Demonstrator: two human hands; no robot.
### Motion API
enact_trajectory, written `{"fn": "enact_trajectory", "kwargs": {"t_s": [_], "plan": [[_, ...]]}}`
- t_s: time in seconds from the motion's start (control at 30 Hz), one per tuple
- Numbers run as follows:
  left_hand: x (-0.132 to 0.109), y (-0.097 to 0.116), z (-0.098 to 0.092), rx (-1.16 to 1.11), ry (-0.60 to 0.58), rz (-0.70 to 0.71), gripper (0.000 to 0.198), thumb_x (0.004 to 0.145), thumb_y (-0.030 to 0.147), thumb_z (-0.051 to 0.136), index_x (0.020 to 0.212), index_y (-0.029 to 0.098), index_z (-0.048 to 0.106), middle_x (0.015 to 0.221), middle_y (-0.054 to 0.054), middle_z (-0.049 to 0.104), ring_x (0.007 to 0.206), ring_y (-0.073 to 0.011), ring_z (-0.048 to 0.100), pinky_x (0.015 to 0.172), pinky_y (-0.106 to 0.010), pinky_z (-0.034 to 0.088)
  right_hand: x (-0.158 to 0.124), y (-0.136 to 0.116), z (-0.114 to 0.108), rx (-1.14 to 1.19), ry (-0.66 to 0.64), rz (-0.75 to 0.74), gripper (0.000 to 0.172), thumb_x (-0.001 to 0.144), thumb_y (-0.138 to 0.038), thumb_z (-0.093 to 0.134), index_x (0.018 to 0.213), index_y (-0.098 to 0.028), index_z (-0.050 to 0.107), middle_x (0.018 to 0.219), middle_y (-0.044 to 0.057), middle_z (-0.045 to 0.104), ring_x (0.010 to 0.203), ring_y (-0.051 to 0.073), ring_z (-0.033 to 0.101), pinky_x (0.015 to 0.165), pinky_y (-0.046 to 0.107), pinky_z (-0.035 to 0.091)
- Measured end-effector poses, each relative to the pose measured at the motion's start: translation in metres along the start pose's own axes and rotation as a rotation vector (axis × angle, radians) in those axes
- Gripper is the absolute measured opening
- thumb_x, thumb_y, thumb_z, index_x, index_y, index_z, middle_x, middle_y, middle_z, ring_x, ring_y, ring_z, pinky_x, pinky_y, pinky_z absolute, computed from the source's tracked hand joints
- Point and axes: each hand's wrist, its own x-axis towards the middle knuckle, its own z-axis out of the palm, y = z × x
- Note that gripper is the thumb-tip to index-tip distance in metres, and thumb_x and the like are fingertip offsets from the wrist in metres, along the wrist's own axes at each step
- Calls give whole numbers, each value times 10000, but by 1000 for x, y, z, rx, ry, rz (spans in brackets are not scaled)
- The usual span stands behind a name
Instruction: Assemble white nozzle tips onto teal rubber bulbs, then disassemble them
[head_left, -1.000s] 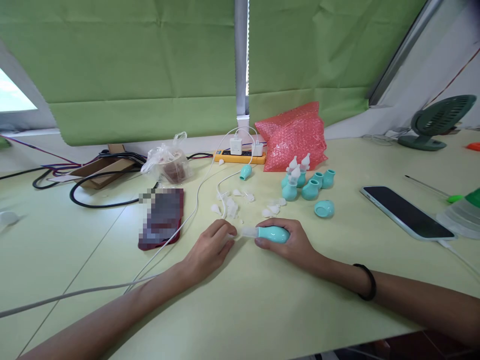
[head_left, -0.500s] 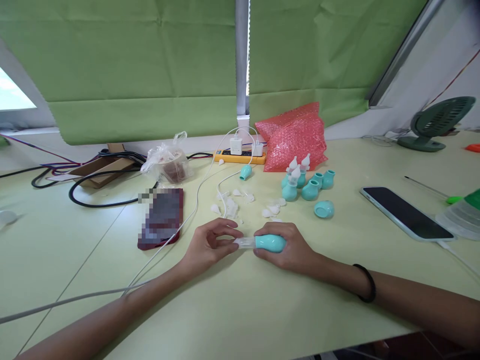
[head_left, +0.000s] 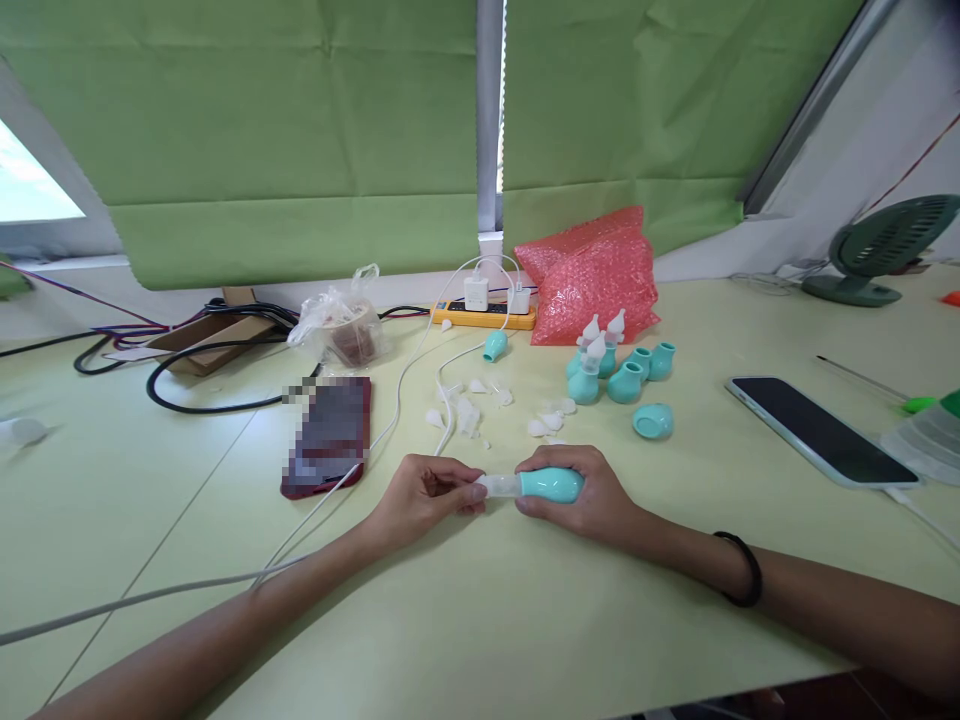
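Note:
My right hand is wrapped around a teal squeeze bulb of a nasal aspirator, lying sideways just above the table. A clear nozzle sticks out of the bulb's left end. With thumb and fingers closed, my left hand pinches the nozzle's far tip, which the fingers hide. Beyond the hands lie loose translucent white pieces in two scattered groups. To the right stand several teal bulbs, some topped with clear nozzles. One bulb lies on its side nearer me, another by the power strip.
A red-cased phone and white cables lie at left. Behind are a bagged tape roll, a yellow power strip and a pink bubble-wrap bag. Another phone, a screwdriver and a green fan are at right.
My left fingers have closed more tightly on the nozzle's tip; they were more loosely spread before. The view has shifted slightly, and the right hand keeps its hold on the bulb.

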Motion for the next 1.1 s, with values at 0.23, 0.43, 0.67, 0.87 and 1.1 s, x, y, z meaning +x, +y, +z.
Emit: {"fn": "enact_trajectory", "kwargs": {"t_s": [0.23,0.43,0.67,0.87,1.1], "plan": [[-3,-1,-1,-20,-13,-19,213,624,275,673,772,122,684,654,-57,668,604,-163,602,586,-259,491,-2,-2,0,-22,-21,-27,162,594,-282,641,708,-169,616,637,10,621,577,127,561,547,228,433],[-7,3,3,-34,-4,27,184,646,265,659,758,122,689,649,-66,668,582,-168,603,595,-281,510,-5,-5,1,23,-3,50,181,587,-320,649,693,-177,622,654,16,639,597,144,582,543,230,456],[-6,6,2,-37,-36,6,160,656,258,650,733,123,687,642,-64,668,590,-164,607,586,-261,504,-4,-5,2,25,-36,72,197,586,-332,652,690,-171,609,656,14,627,604,143,573,534,226,447],[-1,5,2,-45,94,37,228,611,251,683,786,106,668,648,-55,656,562,-137,583,567,-247,496,0,-7,2,-13,-43,-37,197,649,-287,612,812,-182,581,756,19,617,678,138,564,632,251,447],[-6,2,4,60,209,194,335,645,257,658,953,131,617,826,-78,622,742,-169,559,638,-273,490,1,-7,1,-66,-11,-146,199,661,-205,585,859,-195,572,772,28,607,725,149,559,676,275,445]]}}
